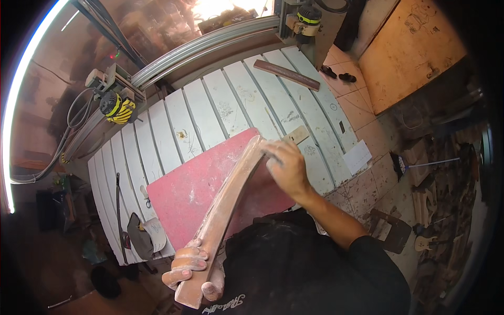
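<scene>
1. A long, curved wooden piece (226,210) is being held at an angle above the red board (194,194), with its lower end near the body and its upper end raised over the slatted white surface (220,105).
2. The lower end of the wooden piece is being gripped by the left hand (191,270); the dust-covered fingers are being wrapped closed around it.
3. The upper end is being pressed by the right hand (286,168), which is being kept bent over the edge of the piece. A small pad or sanding block appears to be held under the fingers, but this cannot be told for certain.
4. The red board is being carried flat by the slatted surface, and pale dust is being shown on it below the wooden piece.
5. Progress is being judged as partway through: the piece is looking pale and dusty along its length, which suggests smoothing is being done, while how much of it is left cannot be told.
6. A dark strip of wood (287,74) is being left on the far slats, and a yellow-and-black power tool (118,107) is being carried by the metal rail (210,47) at the left.
</scene>
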The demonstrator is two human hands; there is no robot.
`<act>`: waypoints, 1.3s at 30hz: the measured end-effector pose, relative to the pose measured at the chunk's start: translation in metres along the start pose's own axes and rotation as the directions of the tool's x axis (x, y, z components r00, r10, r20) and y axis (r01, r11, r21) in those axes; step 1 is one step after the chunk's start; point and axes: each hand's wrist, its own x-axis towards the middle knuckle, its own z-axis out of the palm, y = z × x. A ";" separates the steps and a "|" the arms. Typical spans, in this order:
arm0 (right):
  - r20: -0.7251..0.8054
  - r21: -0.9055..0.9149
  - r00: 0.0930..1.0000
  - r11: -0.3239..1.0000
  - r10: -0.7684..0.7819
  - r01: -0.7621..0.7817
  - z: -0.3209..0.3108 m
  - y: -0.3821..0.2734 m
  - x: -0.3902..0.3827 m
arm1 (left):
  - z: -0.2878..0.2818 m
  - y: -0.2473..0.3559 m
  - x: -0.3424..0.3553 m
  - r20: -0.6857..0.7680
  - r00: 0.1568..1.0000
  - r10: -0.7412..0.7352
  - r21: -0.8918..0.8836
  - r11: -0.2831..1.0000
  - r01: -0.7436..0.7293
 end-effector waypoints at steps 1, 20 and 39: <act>0.076 -0.015 0.997 1.000 -0.019 0.020 -0.001 -0.010 -0.012 | -0.002 -0.001 -0.002 -0.014 1.000 0.011 -0.007 1.000 -0.012; 0.433 0.036 0.900 0.997 0.050 -0.073 -0.031 -0.015 -0.017 | -0.007 -0.002 0.008 -0.018 0.999 -0.028 0.051 0.998 0.029; 0.212 0.075 0.927 0.941 0.309 -0.331 -0.035 0.013 0.006 | -0.010 -0.004 -0.004 0.089 0.996 0.022 -0.024 1.000 -0.020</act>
